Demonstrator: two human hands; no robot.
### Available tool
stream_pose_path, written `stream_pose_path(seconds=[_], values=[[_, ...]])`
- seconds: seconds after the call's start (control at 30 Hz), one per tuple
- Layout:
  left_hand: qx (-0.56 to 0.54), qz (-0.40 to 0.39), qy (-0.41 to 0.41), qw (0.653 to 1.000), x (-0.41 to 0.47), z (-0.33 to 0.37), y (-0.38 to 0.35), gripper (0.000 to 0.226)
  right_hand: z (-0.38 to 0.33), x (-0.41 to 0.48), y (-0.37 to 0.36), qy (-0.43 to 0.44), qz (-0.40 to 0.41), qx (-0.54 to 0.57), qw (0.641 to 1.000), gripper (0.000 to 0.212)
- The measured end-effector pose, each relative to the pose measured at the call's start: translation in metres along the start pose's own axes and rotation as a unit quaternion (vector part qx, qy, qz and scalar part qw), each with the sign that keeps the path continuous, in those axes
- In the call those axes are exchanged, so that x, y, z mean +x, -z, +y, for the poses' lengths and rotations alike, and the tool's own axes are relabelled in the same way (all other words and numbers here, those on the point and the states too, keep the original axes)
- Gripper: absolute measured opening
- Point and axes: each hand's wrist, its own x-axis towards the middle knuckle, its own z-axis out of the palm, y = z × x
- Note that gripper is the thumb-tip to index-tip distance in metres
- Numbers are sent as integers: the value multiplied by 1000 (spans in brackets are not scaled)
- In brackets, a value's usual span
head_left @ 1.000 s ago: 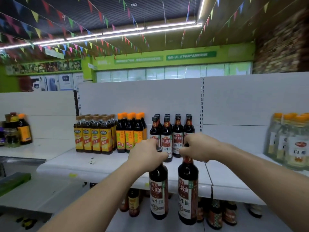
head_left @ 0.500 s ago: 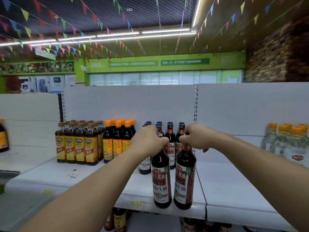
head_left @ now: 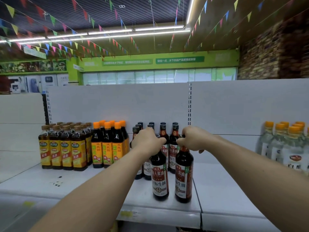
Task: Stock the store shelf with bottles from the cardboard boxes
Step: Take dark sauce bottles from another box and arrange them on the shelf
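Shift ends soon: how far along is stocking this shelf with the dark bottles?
Done: dark bottles stand at the shelf's back. In hand: the left hand holds the left bottle by its neck, the right hand the right bottle, near the front edge. Left: bare shelf lies to their right.

A: Where do the two dark soy bottles stand?
B: Upright on the white shelf, near its front edge. The left bottle has the right bottle just beside it at 3 o'clock; red-and-white labels face forward. Behind, at 12 o'clock, stand matching bottles.
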Motion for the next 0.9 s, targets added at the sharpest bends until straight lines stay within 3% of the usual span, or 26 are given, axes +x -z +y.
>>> stream_pose_path(seconds=[0.33,0.57,0.67,0.73,0.83,0.9], values=[[-23,-18,-1,1000,15,5,-19,28,0,16,-8,-6,-18,17,1000,26],[-48,-11,-8,999,20,-1,-39,36,13,11,-28,0,50,122,991,23],[-98,-13,-6,995,18,-9,-48,56,23,0,-41,6,94,231,968,33],[-155,-9,-11,988,7,-16,-53,57,30,-10,-56,-11,136,271,953,45],[-233,29,18,972,-23,-33,-63,45,39,-27,-93,-65,203,244,946,64],[-263,29,52,963,-45,-51,-80,49,42,-38,-127,-92,205,236,946,78]])
